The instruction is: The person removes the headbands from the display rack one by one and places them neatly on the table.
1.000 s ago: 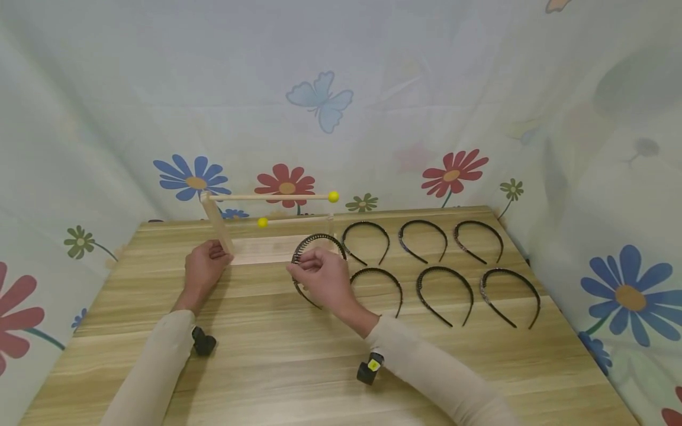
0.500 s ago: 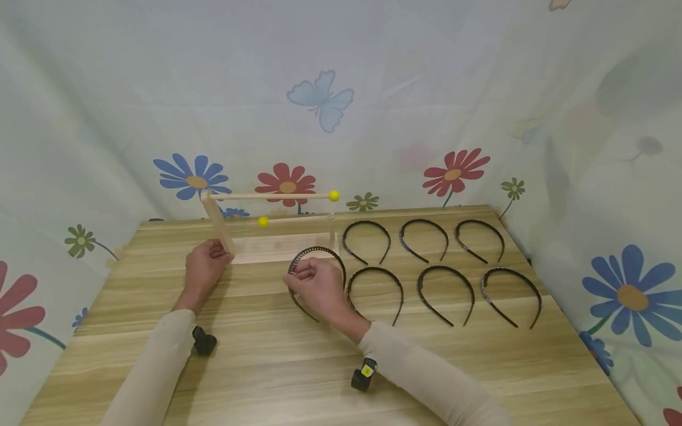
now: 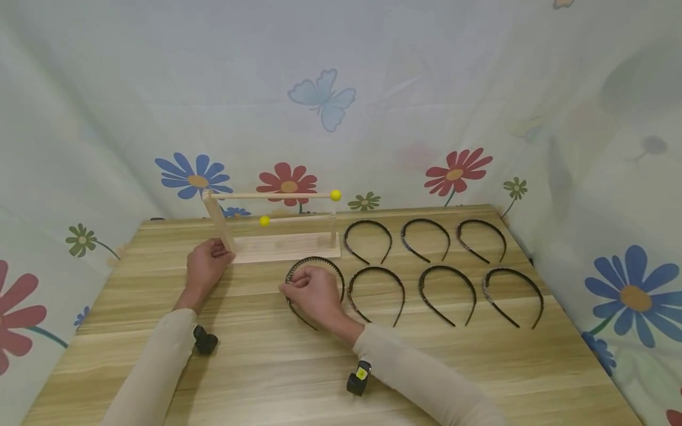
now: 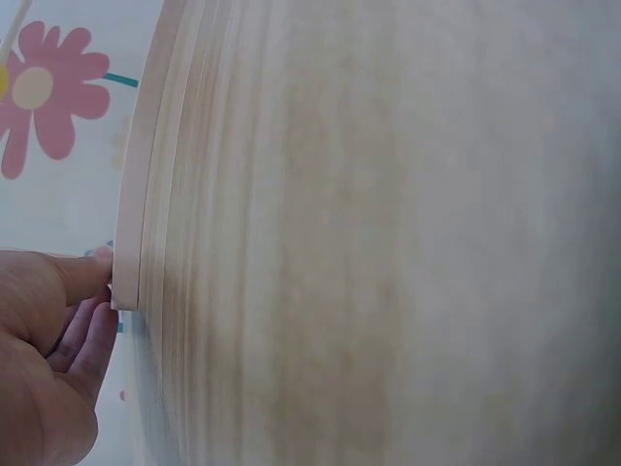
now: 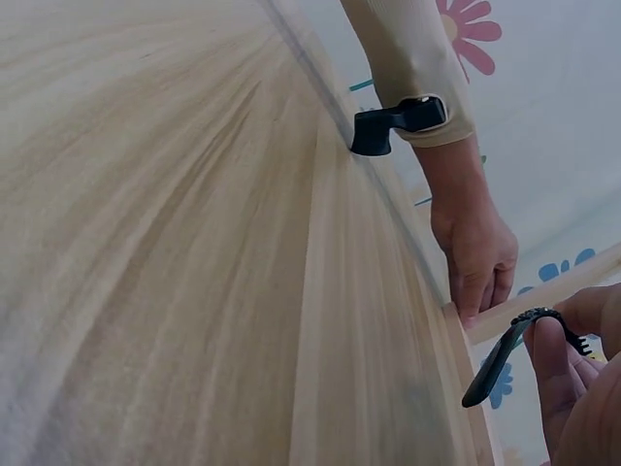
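Note:
In the head view my right hand point(image 3: 318, 297) pinches a black toothed headband point(image 3: 315, 258) by its left side, in front of a wooden rack point(image 3: 282, 248). The right wrist view shows the headband's end point(image 5: 493, 371) sticking out past the thumb and fingers. At the rack's left end, my left hand point(image 3: 206, 265) holds the base's corner beside the upright; in the left wrist view thumb and fingers pinch that base end point(image 4: 128, 262). The rack has an upper rod point(image 3: 272, 196) tipped with a yellow ball point(image 3: 335, 195) and a lower rod with another yellow ball point(image 3: 264, 220).
Several more black headbands lie in two rows on the right of the wooden table point(image 3: 266, 367), among them a near one point(image 3: 377, 269) close to my right hand and a far one point(image 3: 367, 222) beside the rack. A flowered cloth point(image 3: 394, 148) stands behind the table.
My right hand has drawn the headband down and slightly left, toward me and away from the rack's base, more of which now shows. My left hand stays at the rack's left end.

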### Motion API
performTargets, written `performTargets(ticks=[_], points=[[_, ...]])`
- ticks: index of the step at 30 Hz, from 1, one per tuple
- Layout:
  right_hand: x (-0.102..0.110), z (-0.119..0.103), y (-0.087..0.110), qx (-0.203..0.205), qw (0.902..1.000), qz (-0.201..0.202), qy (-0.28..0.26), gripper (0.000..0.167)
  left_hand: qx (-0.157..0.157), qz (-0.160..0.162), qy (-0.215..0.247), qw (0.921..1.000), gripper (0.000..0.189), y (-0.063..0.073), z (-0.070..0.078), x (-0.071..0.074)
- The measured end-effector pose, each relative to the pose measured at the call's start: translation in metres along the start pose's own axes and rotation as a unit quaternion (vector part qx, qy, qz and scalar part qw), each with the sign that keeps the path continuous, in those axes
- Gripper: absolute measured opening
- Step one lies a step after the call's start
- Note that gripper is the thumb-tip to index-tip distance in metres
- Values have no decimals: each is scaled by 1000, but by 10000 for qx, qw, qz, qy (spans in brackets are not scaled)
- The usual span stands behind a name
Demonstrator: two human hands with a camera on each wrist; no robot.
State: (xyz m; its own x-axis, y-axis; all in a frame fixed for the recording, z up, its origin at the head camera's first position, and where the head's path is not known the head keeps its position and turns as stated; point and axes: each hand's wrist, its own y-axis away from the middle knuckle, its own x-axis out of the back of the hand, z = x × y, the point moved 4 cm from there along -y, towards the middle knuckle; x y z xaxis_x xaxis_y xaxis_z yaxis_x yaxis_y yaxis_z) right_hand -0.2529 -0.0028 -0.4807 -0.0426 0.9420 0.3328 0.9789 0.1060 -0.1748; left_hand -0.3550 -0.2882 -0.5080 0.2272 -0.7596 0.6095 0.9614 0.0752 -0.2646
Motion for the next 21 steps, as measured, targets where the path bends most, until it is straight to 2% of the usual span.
performTargets(ticks=[13, 21], points=[[-13, 11, -1, -83, 9983, -114, 573, 18, 12, -18, 44, 10000, 39, -1, -4, 0], [-19, 17, -2, -152, 9986, -266, 435, 16, 84, -38, 20, 10000, 40, 0, -2, 1]])
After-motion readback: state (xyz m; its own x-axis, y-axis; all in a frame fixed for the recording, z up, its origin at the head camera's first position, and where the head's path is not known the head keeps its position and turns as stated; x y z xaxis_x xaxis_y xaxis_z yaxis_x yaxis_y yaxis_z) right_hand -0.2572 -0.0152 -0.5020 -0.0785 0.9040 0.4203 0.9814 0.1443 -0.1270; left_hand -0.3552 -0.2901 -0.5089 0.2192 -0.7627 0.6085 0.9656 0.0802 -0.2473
